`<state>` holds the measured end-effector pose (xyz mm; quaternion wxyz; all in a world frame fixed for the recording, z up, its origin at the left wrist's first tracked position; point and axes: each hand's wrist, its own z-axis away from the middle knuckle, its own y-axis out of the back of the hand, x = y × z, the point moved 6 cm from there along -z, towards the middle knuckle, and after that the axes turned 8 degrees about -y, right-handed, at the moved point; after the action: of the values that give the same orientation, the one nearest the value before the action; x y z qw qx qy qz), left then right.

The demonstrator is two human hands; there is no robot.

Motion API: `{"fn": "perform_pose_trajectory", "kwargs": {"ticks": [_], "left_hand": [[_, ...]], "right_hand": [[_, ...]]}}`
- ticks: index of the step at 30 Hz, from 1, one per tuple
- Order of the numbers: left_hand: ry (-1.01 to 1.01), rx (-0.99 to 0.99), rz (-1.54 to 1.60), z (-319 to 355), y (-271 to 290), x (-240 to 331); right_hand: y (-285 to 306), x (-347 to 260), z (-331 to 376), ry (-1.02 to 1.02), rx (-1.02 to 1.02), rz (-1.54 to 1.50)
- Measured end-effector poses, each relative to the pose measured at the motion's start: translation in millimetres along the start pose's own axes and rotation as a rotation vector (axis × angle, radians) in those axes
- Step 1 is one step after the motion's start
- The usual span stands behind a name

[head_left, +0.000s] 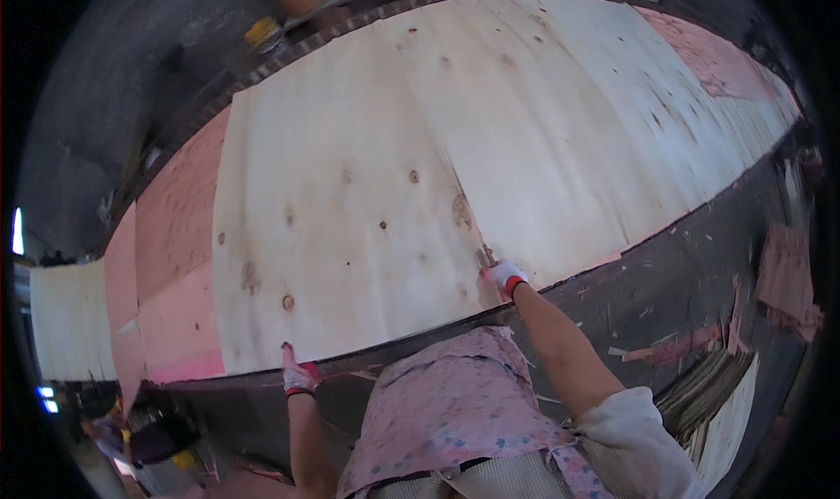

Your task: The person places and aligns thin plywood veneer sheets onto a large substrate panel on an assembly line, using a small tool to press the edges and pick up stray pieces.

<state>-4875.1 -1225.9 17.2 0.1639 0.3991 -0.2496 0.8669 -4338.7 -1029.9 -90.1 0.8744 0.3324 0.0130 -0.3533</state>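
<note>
A broad pale wood veneer sheet with dark knots lies in front of me, and a second pale veneer sheet lies along its right side, a dark seam between them. My right hand, in a white glove with a red cuff, is closed around a small flat tool near the seam's close end. The tool's exact kind is too small to make out. At the close edge of the left sheet, my left hand, also gloved, grips the border with one finger lying on top.
Pinkish sheets show under and beside the pale ones on the left, with another pinkish patch far right. Veneer offcuts are piled on the lower right. A yellow container stands beyond the far edge. Another person is at lower left.
</note>
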Motion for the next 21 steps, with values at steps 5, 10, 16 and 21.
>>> {"fn": "perform_pose_trajectory", "kwargs": {"ticks": [5,10,16,21], "left_hand": [[-0.271,0.195,-0.675,-14.1,38.3,-40.3],[-0.259,-0.345,-1.359,37.4,-68.8,-50.6],[-0.345,-0.561,-1.95,2.8,-49.2,-99.1],[-0.024,-0.699,-2.026,-8.8,-33.5,-97.6]], "right_hand": [[-23.7,20.0,-43.1,0.103,-0.04,-0.398],[-9.2,32.3,-5.6,0.13,-0.087,-0.559],[32.3,-16.0,117.9,0.448,0.387,0.133],[-34.6,-41.2,139.5,0.603,0.219,0.452]]}}
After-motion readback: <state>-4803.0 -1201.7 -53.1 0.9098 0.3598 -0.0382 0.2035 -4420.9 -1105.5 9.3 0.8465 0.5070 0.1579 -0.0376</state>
